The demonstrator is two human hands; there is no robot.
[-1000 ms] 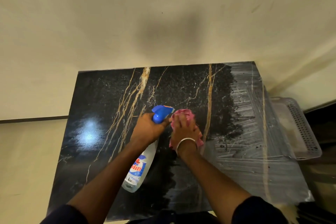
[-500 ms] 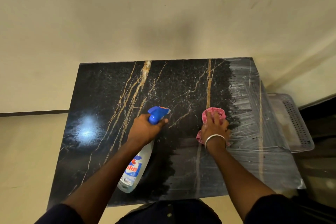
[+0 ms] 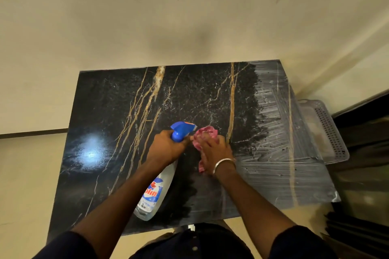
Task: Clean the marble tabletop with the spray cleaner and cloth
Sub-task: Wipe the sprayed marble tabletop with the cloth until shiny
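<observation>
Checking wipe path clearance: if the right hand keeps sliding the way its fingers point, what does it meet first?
The right hand points up-left over the pink cloth. First in line, probably, is the spray bottle's blue trigger head, held in the left hand; the cloth looks almost against it. Depth is unclear.

Left grip [image 3: 166, 147] clenched, right [image 3: 214, 151] flat.

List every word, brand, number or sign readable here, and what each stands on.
"olin": red letters on the blue and white label of the spray bottle; the left hand covers where the word begins.
Small print lower on that label: too small and blurred to read.
Nothing to read on the cloth, tabletop, tray or wall.
</observation>
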